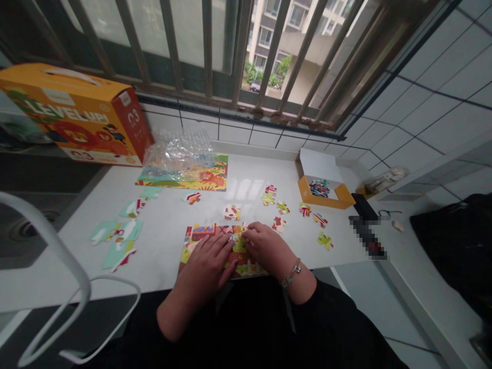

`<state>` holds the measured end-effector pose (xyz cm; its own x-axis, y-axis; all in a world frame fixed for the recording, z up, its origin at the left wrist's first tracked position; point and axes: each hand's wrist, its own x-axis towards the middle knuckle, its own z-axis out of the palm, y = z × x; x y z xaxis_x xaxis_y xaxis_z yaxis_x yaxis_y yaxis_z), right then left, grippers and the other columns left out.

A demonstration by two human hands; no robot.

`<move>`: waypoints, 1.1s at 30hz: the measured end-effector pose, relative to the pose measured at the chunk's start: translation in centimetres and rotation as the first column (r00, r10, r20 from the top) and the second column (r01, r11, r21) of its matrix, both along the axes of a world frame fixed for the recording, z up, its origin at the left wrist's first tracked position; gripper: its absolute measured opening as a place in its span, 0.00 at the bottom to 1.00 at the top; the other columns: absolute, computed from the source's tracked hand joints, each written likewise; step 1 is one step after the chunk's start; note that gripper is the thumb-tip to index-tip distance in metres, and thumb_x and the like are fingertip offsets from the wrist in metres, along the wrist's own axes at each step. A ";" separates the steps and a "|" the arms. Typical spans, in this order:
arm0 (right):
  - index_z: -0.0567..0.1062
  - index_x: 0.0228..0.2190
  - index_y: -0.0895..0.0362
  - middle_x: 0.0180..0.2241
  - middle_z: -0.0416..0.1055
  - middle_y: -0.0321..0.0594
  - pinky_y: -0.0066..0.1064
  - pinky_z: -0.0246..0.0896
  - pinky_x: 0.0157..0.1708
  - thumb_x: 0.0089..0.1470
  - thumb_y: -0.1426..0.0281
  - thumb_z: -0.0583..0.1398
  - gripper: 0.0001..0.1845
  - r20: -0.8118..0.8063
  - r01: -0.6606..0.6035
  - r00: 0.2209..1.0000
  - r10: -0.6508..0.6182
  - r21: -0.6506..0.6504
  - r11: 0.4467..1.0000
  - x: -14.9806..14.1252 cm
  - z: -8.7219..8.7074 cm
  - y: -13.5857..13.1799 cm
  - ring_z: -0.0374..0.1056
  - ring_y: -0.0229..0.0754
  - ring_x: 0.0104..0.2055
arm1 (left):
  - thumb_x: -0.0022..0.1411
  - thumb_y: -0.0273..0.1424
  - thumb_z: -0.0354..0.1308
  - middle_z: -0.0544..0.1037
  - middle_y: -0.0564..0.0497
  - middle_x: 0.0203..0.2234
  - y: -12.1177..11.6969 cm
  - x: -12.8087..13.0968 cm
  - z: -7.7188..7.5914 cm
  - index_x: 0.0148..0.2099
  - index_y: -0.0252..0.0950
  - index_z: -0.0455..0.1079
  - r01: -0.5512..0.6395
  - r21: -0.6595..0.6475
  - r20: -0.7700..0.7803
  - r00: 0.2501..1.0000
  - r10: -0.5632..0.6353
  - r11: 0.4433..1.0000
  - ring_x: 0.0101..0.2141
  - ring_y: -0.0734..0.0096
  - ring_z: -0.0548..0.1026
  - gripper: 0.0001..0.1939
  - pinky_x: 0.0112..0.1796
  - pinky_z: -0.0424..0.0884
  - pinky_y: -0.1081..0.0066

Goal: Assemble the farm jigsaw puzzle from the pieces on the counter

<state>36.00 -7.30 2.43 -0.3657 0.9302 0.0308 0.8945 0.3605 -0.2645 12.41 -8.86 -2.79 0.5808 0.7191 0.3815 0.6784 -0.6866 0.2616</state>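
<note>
Lying spread over the puzzle [241, 257], the left hand [207, 260] grasps nothing, its thumb toward the right hand [266, 247]. The right hand's fingers bend down at the puzzle's far edge; whether they pinch a piece, I cannot tell. The puzzle sits directly under both hands, its long axis running left to right across them. One loose piece [232, 212] lies just beyond the fingertips; a brown-spotted piece [279, 224] lies beside the right hand, the nearer one.
</note>
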 end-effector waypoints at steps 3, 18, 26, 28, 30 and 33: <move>0.83 0.46 0.55 0.48 0.78 0.49 0.36 0.71 0.51 0.69 0.78 0.63 0.10 0.048 0.039 0.998 -0.039 -0.009 0.999 -0.5 -0.4 -0.6 0.74 0.47 0.49 | 0.77 0.38 0.59 0.79 0.36 0.66 0.0 0.0 -0.1 0.67 0.34 0.76 0.000 -0.006 -0.004 1.000 0.000 1.000 0.65 0.41 0.77 0.23 0.64 0.74 0.38; 0.81 0.42 0.55 0.42 0.76 0.47 0.39 0.65 0.46 0.73 0.71 0.62 0.06 0.091 0.095 0.991 -0.101 0.064 0.993 -2.0 -1.0 -2.1 0.69 0.50 0.44 | 0.78 0.39 0.57 0.80 0.36 0.65 -0.1 0.0 -0.2 0.68 0.36 0.76 -0.009 -0.006 0.025 1.000 0.009 1.000 0.64 0.42 0.78 0.23 0.64 0.75 0.39; 0.83 0.49 0.52 0.50 0.78 0.47 0.38 0.67 0.52 0.72 0.71 0.62 0.09 0.042 0.069 0.997 -0.071 0.052 0.996 -1.1 -0.4 -2.1 0.71 0.49 0.49 | 0.78 0.38 0.58 0.79 0.37 0.66 0.0 0.0 -0.1 0.67 0.36 0.76 -0.005 -0.003 0.005 1.000 0.005 1.000 0.66 0.42 0.77 0.22 0.65 0.73 0.40; 0.84 0.50 0.51 0.50 0.79 0.46 0.38 0.67 0.53 0.72 0.71 0.62 0.10 0.007 0.079 0.997 -0.079 0.050 0.996 -0.2 -0.3 -1.8 0.72 0.49 0.50 | 0.78 0.38 0.58 0.79 0.37 0.66 0.0 0.0 -0.1 0.67 0.36 0.76 -0.004 -0.002 -0.003 1.000 0.004 1.000 0.66 0.42 0.77 0.22 0.66 0.73 0.40; 0.84 0.50 0.53 0.50 0.80 0.46 0.39 0.67 0.56 0.72 0.72 0.61 0.12 -0.024 0.157 0.988 -0.155 0.066 0.985 1.3 -0.2 -1.3 0.73 0.50 0.52 | 0.78 0.39 0.58 0.79 0.36 0.66 0.0 -0.1 -0.1 0.67 0.34 0.76 0.000 0.004 -0.010 1.000 0.000 1.000 0.65 0.41 0.77 0.23 0.65 0.73 0.39; 0.83 0.53 0.58 0.52 0.80 0.51 0.42 0.65 0.61 0.71 0.75 0.59 0.15 -0.013 0.333 0.943 -0.334 0.102 0.937 4.5 -0.2 -0.5 0.73 0.53 0.56 | 0.78 0.39 0.58 0.79 0.36 0.66 0.0 -0.1 -0.1 0.68 0.34 0.76 -0.001 0.007 -0.009 1.000 0.001 1.000 0.65 0.41 0.77 0.23 0.64 0.75 0.39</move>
<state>40.51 -7.80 2.25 -0.0355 0.9908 0.1305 0.9690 0.0660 -0.2379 12.33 -8.87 -2.90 0.5837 0.7170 0.3810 0.6813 -0.6878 0.2505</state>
